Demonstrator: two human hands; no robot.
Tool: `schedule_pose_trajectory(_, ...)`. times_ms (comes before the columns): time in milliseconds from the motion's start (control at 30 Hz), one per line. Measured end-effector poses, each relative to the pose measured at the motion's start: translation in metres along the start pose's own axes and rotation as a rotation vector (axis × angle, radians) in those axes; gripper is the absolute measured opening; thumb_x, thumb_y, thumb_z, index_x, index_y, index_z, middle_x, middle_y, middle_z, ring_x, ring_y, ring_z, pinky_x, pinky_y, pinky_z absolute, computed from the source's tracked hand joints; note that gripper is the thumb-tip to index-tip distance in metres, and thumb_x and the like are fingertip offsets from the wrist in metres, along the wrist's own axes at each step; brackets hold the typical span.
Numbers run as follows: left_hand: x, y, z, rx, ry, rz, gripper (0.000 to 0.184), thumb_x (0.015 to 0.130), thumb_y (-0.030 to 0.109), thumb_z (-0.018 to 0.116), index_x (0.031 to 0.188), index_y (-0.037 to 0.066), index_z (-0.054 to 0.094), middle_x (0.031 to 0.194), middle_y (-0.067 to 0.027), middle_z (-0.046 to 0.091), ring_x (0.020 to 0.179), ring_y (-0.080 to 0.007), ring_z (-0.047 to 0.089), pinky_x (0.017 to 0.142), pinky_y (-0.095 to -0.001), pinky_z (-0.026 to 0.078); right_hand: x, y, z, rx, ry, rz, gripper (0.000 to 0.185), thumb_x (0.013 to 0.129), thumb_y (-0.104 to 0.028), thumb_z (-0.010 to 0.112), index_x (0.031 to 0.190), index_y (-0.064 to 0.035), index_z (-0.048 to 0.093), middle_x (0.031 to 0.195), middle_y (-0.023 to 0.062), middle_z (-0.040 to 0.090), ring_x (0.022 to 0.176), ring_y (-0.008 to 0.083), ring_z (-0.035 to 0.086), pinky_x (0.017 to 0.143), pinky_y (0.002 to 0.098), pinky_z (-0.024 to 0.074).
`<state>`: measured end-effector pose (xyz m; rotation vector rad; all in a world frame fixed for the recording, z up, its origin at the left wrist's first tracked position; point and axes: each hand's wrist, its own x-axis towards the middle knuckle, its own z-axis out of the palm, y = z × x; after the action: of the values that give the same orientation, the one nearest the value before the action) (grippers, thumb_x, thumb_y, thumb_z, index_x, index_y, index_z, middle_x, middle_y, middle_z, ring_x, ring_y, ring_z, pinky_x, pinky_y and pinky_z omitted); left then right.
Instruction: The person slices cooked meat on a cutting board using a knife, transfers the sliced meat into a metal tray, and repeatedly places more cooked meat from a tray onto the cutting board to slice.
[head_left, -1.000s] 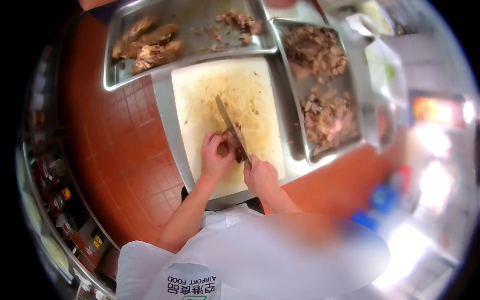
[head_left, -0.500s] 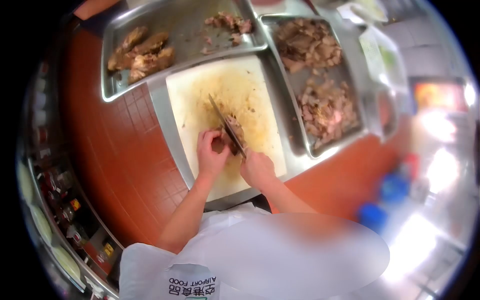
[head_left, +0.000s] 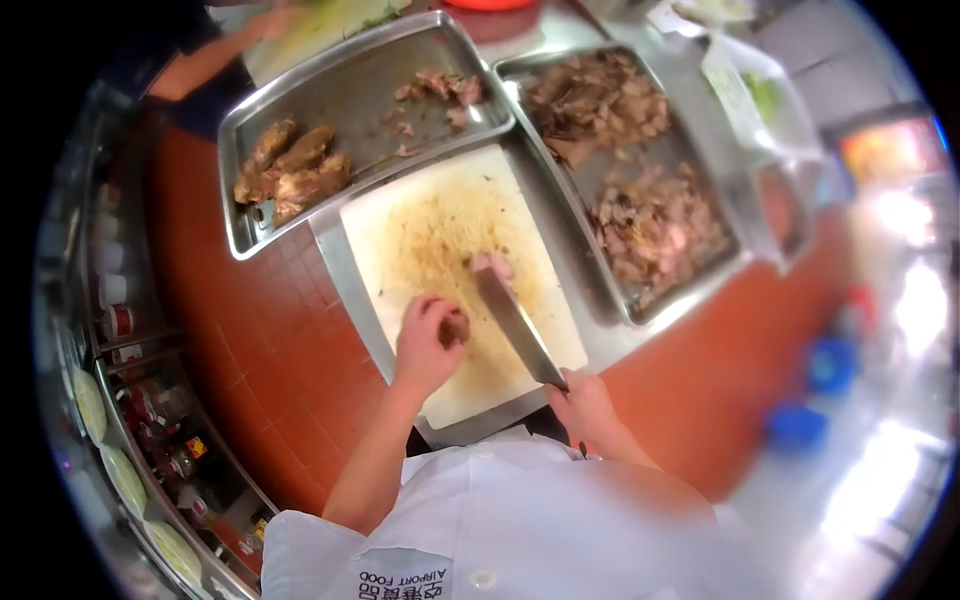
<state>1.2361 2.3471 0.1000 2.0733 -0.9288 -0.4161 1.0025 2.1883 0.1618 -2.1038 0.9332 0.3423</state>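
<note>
My right hand point(head_left: 590, 412) grips the handle of a wide-bladed knife point(head_left: 522, 325). The blade slants up and left over the white cutting board point(head_left: 405, 225), its tip against a few pinkish cut pieces of meat point(head_left: 498, 264). My left hand point(head_left: 428, 345) curls round a brown chunk of meat point(head_left: 454, 328) on the board's left half, apart from the blade. The fingers partly hide that chunk. Brown stains and small crumbs mark the board.
A metal tray point(head_left: 232, 225) at upper left bears large meat chunks point(head_left: 295, 170) and scraps point(head_left: 440, 90). Another tray point(head_left: 735, 258), on the right, holds two piles of sliced meat point(head_left: 655, 225). Across the counter, another person's arm point(head_left: 215, 62) reaches over a green-stained board point(head_left: 325, 35).
My right hand has drawn the knife right and nearer my body, away from my left hand. Cut pieces now lie at the blade's tip. The other person's arm shows more.
</note>
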Motion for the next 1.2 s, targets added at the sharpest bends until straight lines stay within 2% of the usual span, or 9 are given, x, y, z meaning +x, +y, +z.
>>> schedule_pose_trajectory(100, 0.002, 0.024, 0.007, 0.158, -0.174, 0.047, 0.057, 0.075, 0.010, 0.078, 0.130, 0.009, 0.062, 0.123, -0.0167, 0.060, 0.111, -0.0373, 0.062, 0.096, -0.0437, 0.053, -0.006, 0.017, 0.003, 0.164, 0.134, 0.060, 0.023, 0.095, -0.022, 0.065, 0.098, 0.0001, 0.069, 0.079, 0.0261, 0.070, 0.077, 0.0472, 0.068, 0.073, 0.0538, 0.0546)
schedule_pose_trajectory(200, 0.020, 0.042, 0.006, -0.086, -0.238, -0.391, 0.062, 0.080, 0.017, 0.080, 0.137, 0.006, 0.059, 0.121, -0.0181, 0.062, 0.110, -0.0353, 0.065, 0.095, -0.0435, 0.054, -0.010, 0.033, 0.006, 0.267, 0.229, 0.153, 0.024, 0.095, -0.021, 0.066, 0.103, 0.0011, 0.072, 0.082, 0.0262, 0.071, 0.076, 0.0455, 0.069, 0.073, 0.0504, 0.0550)
schedule_pose_trajectory(400, 0.073, 0.007, 0.059, 0.097, 0.048, -0.018, 0.059, 0.083, 0.020, 0.082, 0.133, 0.001, 0.058, 0.107, -0.0170, 0.068, 0.092, -0.0334, 0.070, 0.085, -0.0411, 0.058, -0.023, 0.040, -0.003, 0.379, 0.205, 0.281, 0.026, 0.095, -0.020, 0.068, 0.111, -0.0001, 0.074, 0.088, 0.0253, 0.074, 0.076, 0.0425, 0.071, 0.074, 0.0467, 0.0558)
schedule_pose_trajectory(500, 0.106, -0.003, 0.080, -0.335, -0.055, -0.508, 0.054, 0.084, 0.018, 0.081, 0.130, 0.000, 0.059, 0.103, -0.0152, 0.070, 0.087, -0.0300, 0.071, 0.080, -0.0395, 0.058, -0.031, 0.039, -0.002, 0.367, 0.245, 0.218, 0.025, 0.095, -0.020, 0.069, 0.110, -0.0008, 0.074, 0.088, 0.0248, 0.074, 0.077, 0.0427, 0.071, 0.075, 0.0469, 0.0560)
schedule_pose_trajectory(600, 0.112, 0.023, 0.063, -0.444, 0.097, -0.539, 0.048, 0.086, 0.018, 0.080, 0.126, 0.000, 0.061, 0.099, -0.0138, 0.071, 0.088, -0.0258, 0.071, 0.079, -0.0375, 0.058, -0.034, 0.047, 0.005, 0.335, 0.241, 0.175, 0.024, 0.094, -0.020, 0.070, 0.108, -0.0010, 0.074, 0.086, 0.0245, 0.073, 0.078, 0.0436, 0.070, 0.074, 0.0480, 0.0560)
schedule_pose_trajectory(700, 0.079, 0.006, 0.032, -0.135, 0.124, -0.327, 0.042, 0.084, 0.015, 0.081, 0.120, 0.000, 0.065, 0.098, -0.0136, 0.071, 0.087, -0.0253, 0.071, 0.078, -0.0379, 0.058, -0.036, 0.047, -0.001, 0.252, 0.147, 0.171, 0.024, 0.093, -0.023, 0.072, 0.102, -0.0010, 0.073, 0.081, 0.0241, 0.071, 0.077, 0.0444, 0.069, 0.072, 0.0494, 0.0552)
schedule_pose_trajectory(767, 0.036, 0.001, 0.014, 0.078, -0.062, -0.280, 0.040, 0.082, 0.008, 0.083, 0.118, 0.002, 0.067, 0.108, -0.0112, 0.068, 0.087, -0.0225, 0.069, 0.074, -0.0353, 0.057, -0.036, 0.055, 0.005, 0.178, 0.128, 0.103, 0.025, 0.092, -0.025, 0.072, 0.097, -0.0014, 0.072, 0.077, 0.0234, 0.070, 0.074, 0.0446, 0.068, 0.070, 0.0505, 0.0543)
schedule_pose_trajectory(967, -0.025, 0.015, 0.026, 0.016, -0.096, -0.031, 0.043, 0.078, 0.006, 0.084, 0.117, 0.003, 0.067, 0.118, -0.0165, 0.065, 0.106, -0.0341, 0.066, 0.089, -0.0391, 0.056, -0.028, 0.034, 0.008, -0.009, 0.124, -0.065, 0.022, 0.091, -0.024, 0.069, 0.083, -0.0042, 0.064, 0.068, 0.0184, 0.066, 0.066, 0.0426, 0.066, 0.062, 0.0532, 0.0516)
schedule_pose_trajectory(1200, -0.041, 0.025, 0.039, 0.033, -0.026, 0.064, 0.045, 0.077, 0.004, 0.080, 0.120, 0.006, 0.068, 0.119, -0.0167, 0.065, 0.110, -0.0386, 0.062, 0.093, -0.0454, 0.054, -0.022, 0.004, 0.014, -0.052, 0.155, -0.224, 0.013, 0.089, -0.019, 0.065, 0.088, -0.0060, 0.064, 0.067, 0.0153, 0.066, 0.064, 0.0393, 0.066, 0.060, 0.0518, 0.0523)
